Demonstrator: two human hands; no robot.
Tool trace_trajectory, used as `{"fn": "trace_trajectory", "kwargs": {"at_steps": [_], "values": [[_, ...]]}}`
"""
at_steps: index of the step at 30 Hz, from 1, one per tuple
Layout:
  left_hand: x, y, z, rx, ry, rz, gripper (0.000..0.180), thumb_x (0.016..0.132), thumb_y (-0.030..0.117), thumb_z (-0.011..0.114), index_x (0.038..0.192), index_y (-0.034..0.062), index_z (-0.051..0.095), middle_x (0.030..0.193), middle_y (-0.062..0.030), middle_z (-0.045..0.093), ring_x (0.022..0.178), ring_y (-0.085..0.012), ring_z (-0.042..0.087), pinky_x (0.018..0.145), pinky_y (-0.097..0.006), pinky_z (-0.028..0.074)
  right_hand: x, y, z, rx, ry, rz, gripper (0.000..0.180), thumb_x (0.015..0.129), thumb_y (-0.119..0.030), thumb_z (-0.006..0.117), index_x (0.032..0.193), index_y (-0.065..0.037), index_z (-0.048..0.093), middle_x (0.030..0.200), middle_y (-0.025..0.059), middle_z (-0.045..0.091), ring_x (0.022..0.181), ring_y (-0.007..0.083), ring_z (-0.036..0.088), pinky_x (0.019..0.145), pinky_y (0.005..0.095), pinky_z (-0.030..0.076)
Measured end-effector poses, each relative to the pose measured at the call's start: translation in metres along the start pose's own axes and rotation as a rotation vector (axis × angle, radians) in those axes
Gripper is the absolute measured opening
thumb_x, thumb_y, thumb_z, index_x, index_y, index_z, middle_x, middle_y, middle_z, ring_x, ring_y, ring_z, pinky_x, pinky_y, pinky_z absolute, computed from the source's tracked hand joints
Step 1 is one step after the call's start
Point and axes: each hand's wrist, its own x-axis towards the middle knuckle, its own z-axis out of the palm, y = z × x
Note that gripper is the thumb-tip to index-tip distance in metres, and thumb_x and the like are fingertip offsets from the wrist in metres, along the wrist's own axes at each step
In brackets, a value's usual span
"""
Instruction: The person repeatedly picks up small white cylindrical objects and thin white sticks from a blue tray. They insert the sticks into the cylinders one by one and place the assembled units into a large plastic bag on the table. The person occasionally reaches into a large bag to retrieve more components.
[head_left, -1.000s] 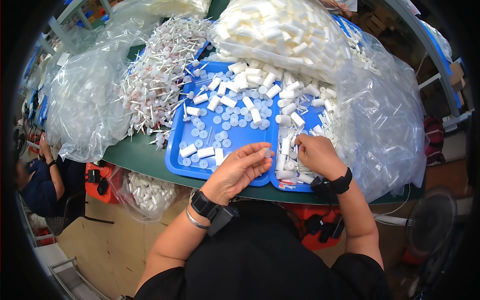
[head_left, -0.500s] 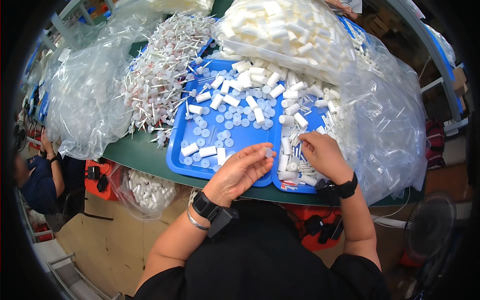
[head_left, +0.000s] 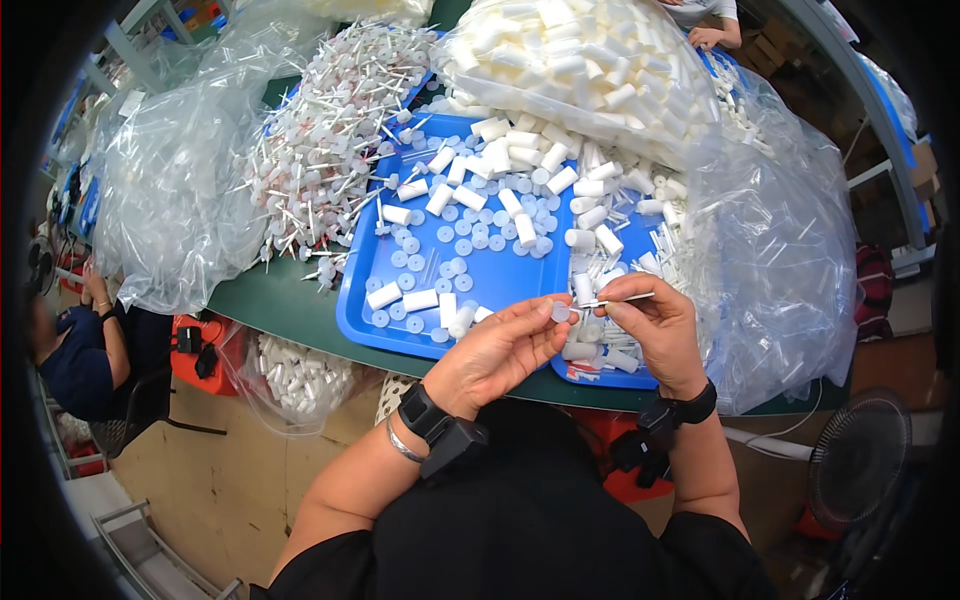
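Disc (head_left: 561,312) pinched in my left grip (head_left: 497,352), thin rod (head_left: 640,296) in my right grip (head_left: 662,328), mid-frame, I judge lining-up needs steadiness.

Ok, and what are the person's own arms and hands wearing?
The left hand and right hand are ungloved. Each wrist has a black strap with a dark, boxy unit; the left strap sits beside a silver bracelet, the right strap has none. The short sleeves are black.
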Motion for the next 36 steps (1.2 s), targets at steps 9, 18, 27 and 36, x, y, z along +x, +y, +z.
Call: {"fn": "trace_trajectory", "kwargs": {"at_steps": [9,18,27,36], "values": [[-0.0004,0.0008,-0.0014,-0.066,0.028,0.002,0.038,0.105,0.012,0.061,0.136,-0.0082,0.053,0.122,-0.0196,0.065,0.104,-0.0173,0.068,0.095,-0.025,0.06,-0.0021,0.0051,-0.0049,0.019,0.008,0.059,0.015,0.096,0.004,0.068,0.111,0.003,0.068,0.11,0.0117,0.071,0.099,0.0192,0.072,0.088,0.0298,0.058],[-0.0001,0.0007,-0.0053,-0.06,0.027,0.013,0.037,0.104,0.011,0.062,0.135,-0.0084,0.054,0.125,-0.0206,0.064,0.106,-0.0185,0.068,0.096,-0.026,0.06,-0.0026,0.0078,-0.0056,0.067,-0.004,0.114,0.014,0.095,0.005,0.067,0.109,0.003,0.068,0.108,0.0128,0.071,0.098,0.0199,0.072,0.089,0.0323,0.059],[0.0009,-0.0008,-0.0073,-0.053,0.012,0.01,0.037,0.105,0.011,0.061,0.136,-0.0087,0.055,0.123,-0.0204,0.064,0.108,-0.0193,0.067,0.097,-0.027,0.06,-0.0023,0.0061,-0.0033,0.08,-0.063,0.107,0.013,0.094,0.006,0.067,0.107,0.003,0.068,0.107,0.0133,0.07,0.097,0.0197,0.07,0.09,0.0338,0.06],[-0.0017,-0.0004,-0.0034,0.099,-0.023,0.009,0.039,0.103,0.012,0.065,0.137,-0.0052,0.057,0.116,-0.0124,0.067,0.105,-0.0166,0.067,0.096,-0.027,0.059,-0.0029,0.0059,-0.0003,-0.039,0.002,0.164,0.013,0.095,0.003,0.069,0.107,0.003,0.069,0.107,0.0096,0.073,0.094,0.0179,0.073,0.086,0.029,0.058]]}}
